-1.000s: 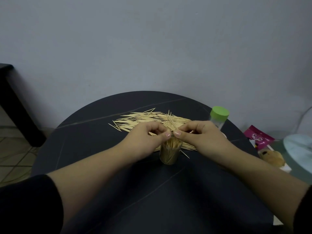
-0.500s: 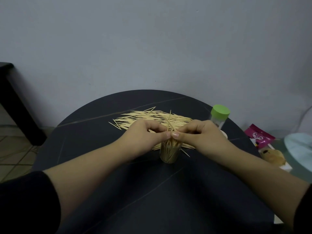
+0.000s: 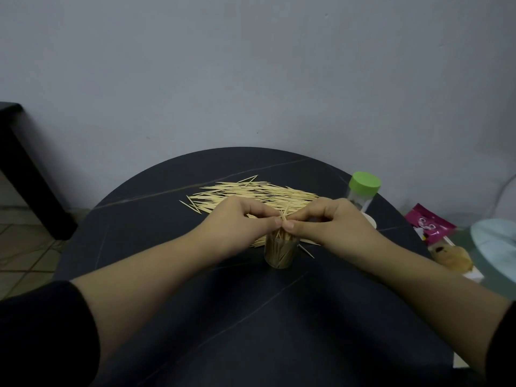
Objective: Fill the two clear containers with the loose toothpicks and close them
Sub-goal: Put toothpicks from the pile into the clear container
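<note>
Sinking lower than a second ago, the bunch (image 3: 285,215) is being pinched by fingers (image 3: 290,225) of the left hand (image 3: 240,222) and right hand (image 3: 332,222), keeping it upright while entering the jar (image 3: 280,252). Behind the jar the pile (image 3: 251,191) is waiting; to the jar's right, the capped jar (image 3: 362,192) is standing.

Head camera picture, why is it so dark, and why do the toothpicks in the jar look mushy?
Head view: dim, flat light, no glare, only soft shadows on the black table; the wide lens stretches the forearms near the edges; left hand and right hand look fairly sharp, but toothpicks packed in the clear container smear into one pale mass.
</note>
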